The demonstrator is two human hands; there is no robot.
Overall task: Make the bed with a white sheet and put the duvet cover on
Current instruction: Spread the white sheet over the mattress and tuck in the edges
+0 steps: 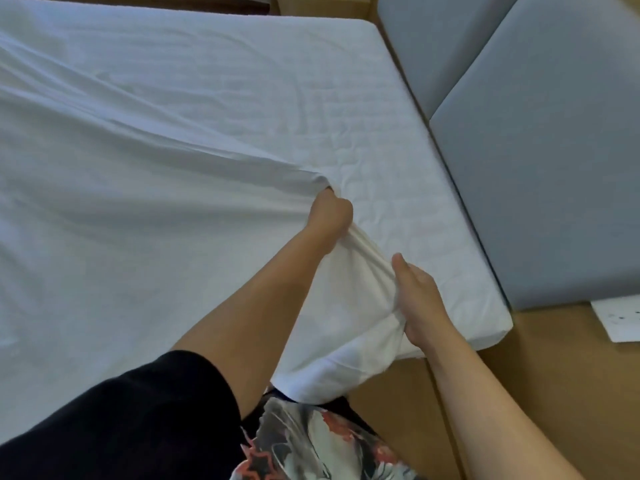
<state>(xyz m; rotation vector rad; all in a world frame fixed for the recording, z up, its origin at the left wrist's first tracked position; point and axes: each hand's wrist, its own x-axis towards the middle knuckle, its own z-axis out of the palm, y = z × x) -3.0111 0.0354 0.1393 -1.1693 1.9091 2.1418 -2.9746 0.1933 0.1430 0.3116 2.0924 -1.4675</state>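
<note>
The white sheet (pixel 156 150) lies spread over most of the mattress (pixel 433 209), with long wrinkles that run toward the mattress corner nearest to the person. This corner and the strip of mattress along the grey padded panels (pixel 554 150) are uncovered, and a quilted surface shows there. The left hand (pixel 330 211) reaches over the mattress and its grip is closed on a fold of the white sheet, so the cloth rises into a small ridge at the fingers. The right hand (pixel 417 299) is closer to the near corner of the mattress. It holds the bunched edge of the same sheet with the thumb stretched out on top, and the other fingers are hidden under the cloth. Between the two hands the sheet is gathered into a thick roll, and its loose end hangs down over the near side of the mattress. On the brown surface (pixel 554 393) just beside the near corner of the mattress lies a white paper (pixel 620 320).
</note>
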